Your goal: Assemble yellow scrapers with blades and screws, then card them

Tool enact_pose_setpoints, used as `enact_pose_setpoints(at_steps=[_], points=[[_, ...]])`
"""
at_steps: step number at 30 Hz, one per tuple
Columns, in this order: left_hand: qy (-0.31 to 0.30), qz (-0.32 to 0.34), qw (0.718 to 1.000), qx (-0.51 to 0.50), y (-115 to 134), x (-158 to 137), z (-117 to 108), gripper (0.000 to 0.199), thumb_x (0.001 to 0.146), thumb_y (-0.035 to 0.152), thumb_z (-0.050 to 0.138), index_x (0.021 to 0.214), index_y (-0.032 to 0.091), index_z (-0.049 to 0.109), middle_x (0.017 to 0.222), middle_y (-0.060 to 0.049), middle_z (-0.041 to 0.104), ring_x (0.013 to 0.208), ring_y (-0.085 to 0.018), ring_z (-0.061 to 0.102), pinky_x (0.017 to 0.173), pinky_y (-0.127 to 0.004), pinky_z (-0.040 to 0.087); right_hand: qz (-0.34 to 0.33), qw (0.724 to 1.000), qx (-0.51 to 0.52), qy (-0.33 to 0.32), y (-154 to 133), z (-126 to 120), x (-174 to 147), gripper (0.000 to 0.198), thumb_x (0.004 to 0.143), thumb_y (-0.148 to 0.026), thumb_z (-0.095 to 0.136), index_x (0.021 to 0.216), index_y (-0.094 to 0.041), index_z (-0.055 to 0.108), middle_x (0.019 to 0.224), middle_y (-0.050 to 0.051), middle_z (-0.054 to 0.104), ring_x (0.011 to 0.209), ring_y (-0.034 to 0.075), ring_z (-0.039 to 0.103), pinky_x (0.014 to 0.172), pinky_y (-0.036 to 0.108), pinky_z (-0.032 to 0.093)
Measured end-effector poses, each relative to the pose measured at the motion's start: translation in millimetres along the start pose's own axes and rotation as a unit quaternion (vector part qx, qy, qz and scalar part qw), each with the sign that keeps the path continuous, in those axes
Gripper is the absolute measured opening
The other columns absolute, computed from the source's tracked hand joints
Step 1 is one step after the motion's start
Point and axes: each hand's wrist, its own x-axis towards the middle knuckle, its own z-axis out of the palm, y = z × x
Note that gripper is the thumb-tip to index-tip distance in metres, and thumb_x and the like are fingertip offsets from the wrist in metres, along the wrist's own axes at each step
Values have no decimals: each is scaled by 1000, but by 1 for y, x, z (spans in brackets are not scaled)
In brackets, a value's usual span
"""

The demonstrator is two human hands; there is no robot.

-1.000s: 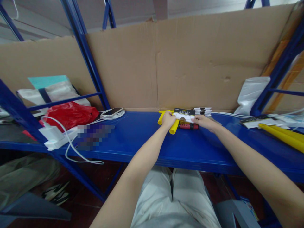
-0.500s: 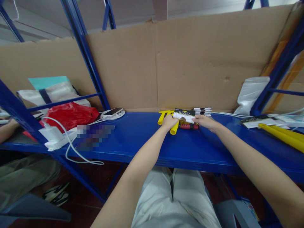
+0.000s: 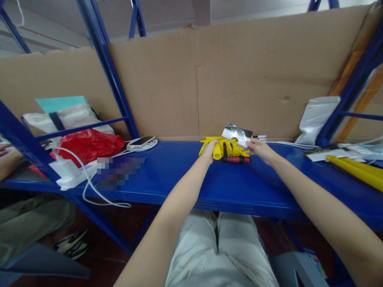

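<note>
My left hand (image 3: 210, 150) is closed on the near left part of a yellow tube-like piece (image 3: 218, 151), whose round end faces me. Several more yellow strips and tubes (image 3: 231, 148) lie bunched to its right; I cannot make out their exact kind. A black-and-white printed card (image 3: 236, 134) is held tilted above the bunch, its lower right corner pinched in my right hand (image 3: 259, 150). Just in front of the yellow pieces lies a red-and-black tool handle (image 3: 237, 159). Behind my right fingers, a stack of similar cards (image 3: 259, 138) shows in part.
On the right are more yellow pieces (image 3: 356, 169), a flat card (image 3: 320, 154) and a white bag (image 3: 317, 117). To the left lie a phone (image 3: 143, 140), a red plastic bag (image 3: 91, 145) and a power strip (image 3: 74, 177). A person's hand (image 3: 10, 159) shows at far left.
The card has risen and turned away from the yellow pieces, uncovering more of them. My left hand has left the card and shifted slightly left.
</note>
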Motion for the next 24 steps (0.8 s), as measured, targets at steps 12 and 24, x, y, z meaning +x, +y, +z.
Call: enact_pose_setpoints(at_steps=[12, 24], points=[[203, -55, 958, -197, 22, -1, -23, 6, 79, 15, 58, 83, 13, 61, 57, 1, 58, 42, -7, 53, 41, -16, 39, -55, 995, 77, 41, 1, -8, 3, 19, 81, -25, 62, 71, -21, 46, 74, 1, 65, 64, 17, 68, 61, 30, 56], [236, -69, 936, -253, 30, -8, -26, 3, 87, 15, 52, 84, 16, 51, 61, 3, 53, 40, -5, 49, 36, -14, 24, -240, 970, -40, 21, 5, -13, 11, 38, 74, -55, 63, 68, -24, 43, 61, 1, 59, 57, 21, 63, 52, 34, 51]])
